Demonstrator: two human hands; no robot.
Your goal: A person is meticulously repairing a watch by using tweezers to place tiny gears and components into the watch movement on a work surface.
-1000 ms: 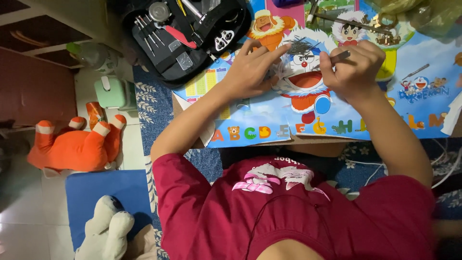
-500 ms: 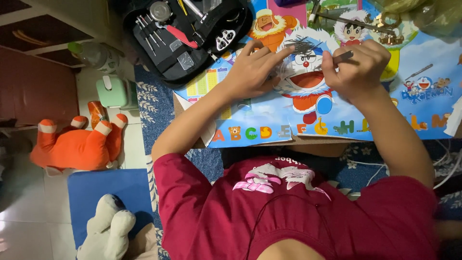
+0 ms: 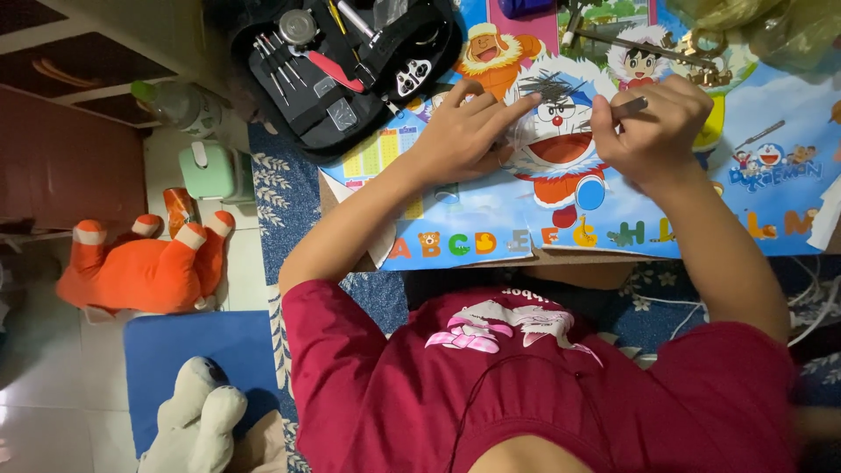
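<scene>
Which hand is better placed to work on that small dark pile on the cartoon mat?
Probably the right hand: it already grips a thin metal tool aimed at the dark pile. The left hand lies flat, steadying beside it.

A thin metal tool is gripped in the right hand above a pile of small dark pins on the cartoon-printed table. The left hand is laid flat just beside the pile, index fingertip touching it. An open black tool case is seen further left.

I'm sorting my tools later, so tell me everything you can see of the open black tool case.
The black tool case lies open at the table's upper left corner, partly on the cartoon mat. Soft-looking, zip-style. Inside: a row of thin metal drivers, a round silver tin, a red-handled tool, small clear packets and a metal clip-like piece. Neither hand touches it; the left hand rests nearby.
</scene>
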